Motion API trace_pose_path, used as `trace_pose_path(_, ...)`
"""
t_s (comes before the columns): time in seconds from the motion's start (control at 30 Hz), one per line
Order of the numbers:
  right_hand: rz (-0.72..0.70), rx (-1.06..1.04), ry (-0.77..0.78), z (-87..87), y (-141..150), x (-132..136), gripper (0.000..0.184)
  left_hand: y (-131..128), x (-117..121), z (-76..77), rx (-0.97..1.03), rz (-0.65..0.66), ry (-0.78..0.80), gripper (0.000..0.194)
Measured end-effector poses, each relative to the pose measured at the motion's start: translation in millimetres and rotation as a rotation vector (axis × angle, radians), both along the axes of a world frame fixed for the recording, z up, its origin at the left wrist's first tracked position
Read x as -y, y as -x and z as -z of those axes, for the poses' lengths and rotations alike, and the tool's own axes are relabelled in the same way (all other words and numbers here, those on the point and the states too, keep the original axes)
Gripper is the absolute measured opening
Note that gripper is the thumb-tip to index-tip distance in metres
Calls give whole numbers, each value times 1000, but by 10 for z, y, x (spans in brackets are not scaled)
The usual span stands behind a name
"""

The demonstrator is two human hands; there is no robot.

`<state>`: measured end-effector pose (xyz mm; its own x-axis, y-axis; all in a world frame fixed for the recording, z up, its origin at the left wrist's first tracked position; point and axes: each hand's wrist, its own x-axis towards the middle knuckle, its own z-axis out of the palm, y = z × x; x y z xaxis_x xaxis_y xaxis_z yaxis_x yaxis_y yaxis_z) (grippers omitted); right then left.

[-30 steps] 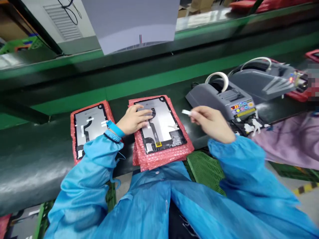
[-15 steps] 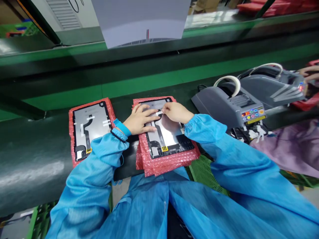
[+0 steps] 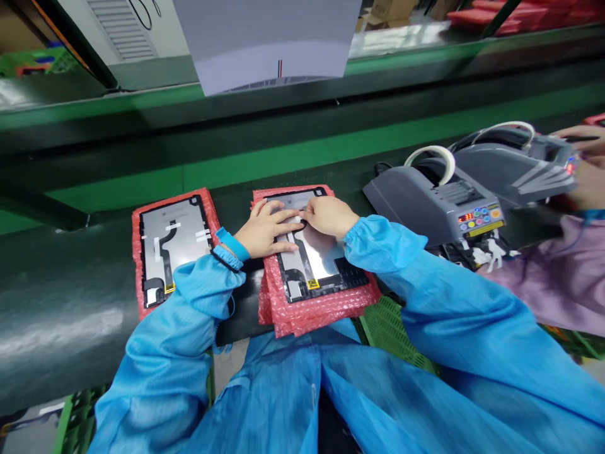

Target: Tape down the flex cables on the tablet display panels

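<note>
A display panel [image 3: 321, 252] with a grey metallic back and black border lies on a stack of red bubble-wrap sheets [image 3: 312, 318] in front of me. My left hand [image 3: 267, 230] rests flat on the panel's left side, its fingers spread. The fingers of my right hand [image 3: 328, 215] are pinched together at a small strip of white tape [image 3: 297, 222] near the top of the dark flex cable [image 3: 305, 255]; most of the strip is hidden under the fingers. To the left, a second display panel [image 3: 182, 243] with several white tape pieces lies on red bubble wrap.
A grey tape dispenser [image 3: 425, 205] with lit buttons stands at the right, and another dispenser [image 3: 515, 164] is behind it. A co-worker's hand [image 3: 588, 170] and purple sleeve [image 3: 558, 271] show at the far right. Green crates [image 3: 392, 331] sit below the bench edge.
My right hand has shifted slightly left, covering more of the tape strip. My left hand stays nearly in place. The co-worker's arm at the right has moved.
</note>
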<state>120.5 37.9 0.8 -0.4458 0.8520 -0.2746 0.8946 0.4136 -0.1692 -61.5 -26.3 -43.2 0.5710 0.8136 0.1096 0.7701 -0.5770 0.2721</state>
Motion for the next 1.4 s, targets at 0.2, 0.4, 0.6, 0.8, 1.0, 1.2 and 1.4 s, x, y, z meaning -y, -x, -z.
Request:
trace_pose_path(0.2,50,88,-32,-57,37,61,44,1,5,4,-8,-12,7,62)
trace_pose_path(0.4,82,153,-46,-115,9,98,52,8,-9,18,-18,-10,-16,61)
trace_pose_path(0.6,165,32,-78,-67,-258,16,39,-17,13,2,-20,38,-107,56)
trace_pose_path(0.8,277,-542,-101,185,-1175,293,49,2,48,-85,-63,51,-175,51)
trace_pose_path(1.0,859,-1152,-34,600,-2312,794,55,6,117,-275,35,-199,-379,46)
trace_pose_path(1.2,1046,-1334,-102,598,-2541,679,57,-337,5,-416,107,-150,-376,38)
trace_pose_path(1.4,1007,-1378,-218,588,-2479,478,47,-573,-5,-432,86,-110,-342,36)
